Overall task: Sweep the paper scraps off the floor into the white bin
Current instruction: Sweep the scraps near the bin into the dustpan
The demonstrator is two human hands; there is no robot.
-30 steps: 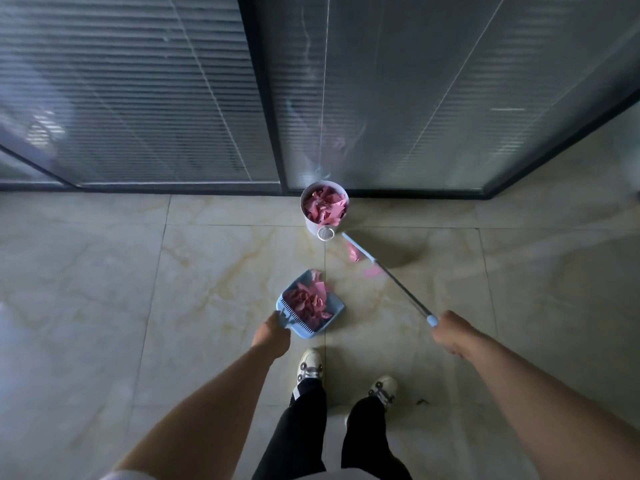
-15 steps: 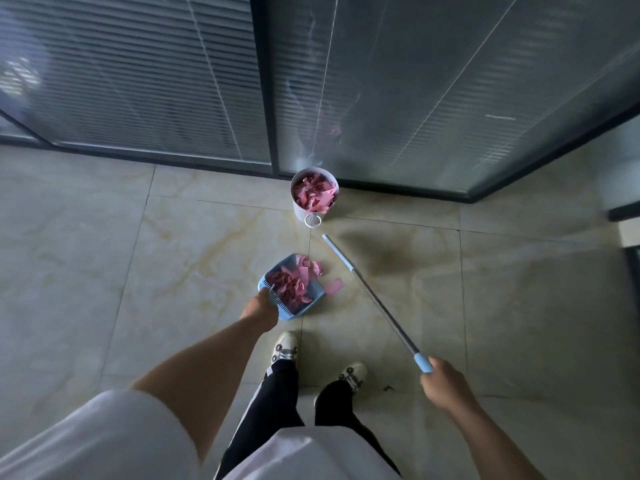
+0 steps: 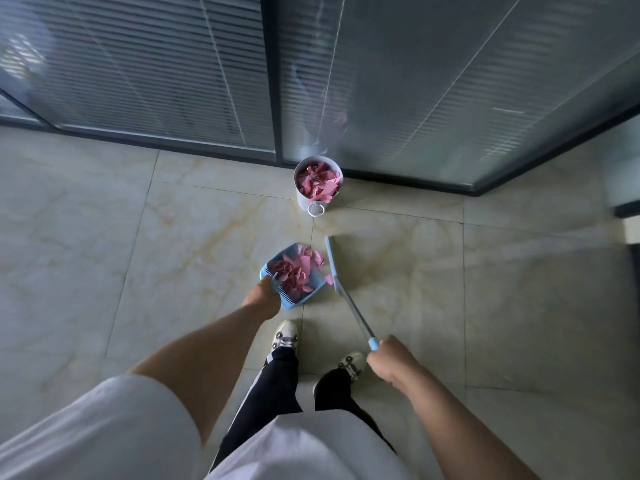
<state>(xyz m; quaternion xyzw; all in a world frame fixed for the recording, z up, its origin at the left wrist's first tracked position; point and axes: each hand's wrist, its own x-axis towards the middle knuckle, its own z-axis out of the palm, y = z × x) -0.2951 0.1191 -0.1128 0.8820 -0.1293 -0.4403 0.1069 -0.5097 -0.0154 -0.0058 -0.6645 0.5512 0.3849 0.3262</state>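
A person stands over a blue dustpan [image 3: 294, 277] heaped with pink paper scraps [image 3: 294, 271], broom [image 3: 341, 289] set right beside it.

The left hand [image 3: 263, 297] grips the dustpan's near edge, fingers curled round it, and the pan rests low on the marbled floor tiles [image 3: 173, 237]. The right hand [image 3: 388, 360] is clenched round the pale blue end of the broom handle; the shaft slants away to a narrow blue head lying just beside the pan's right edge, with a stray pink scrap [image 3: 329, 279] between them. A few scraps spill over the pan's far lip. The white bin [image 3: 317, 185] stands a little farther off against the dark base of the glass wall [image 3: 415, 81], already filled with pink scraps. Two pale sneakers [image 3: 285, 336] point toward the pan.
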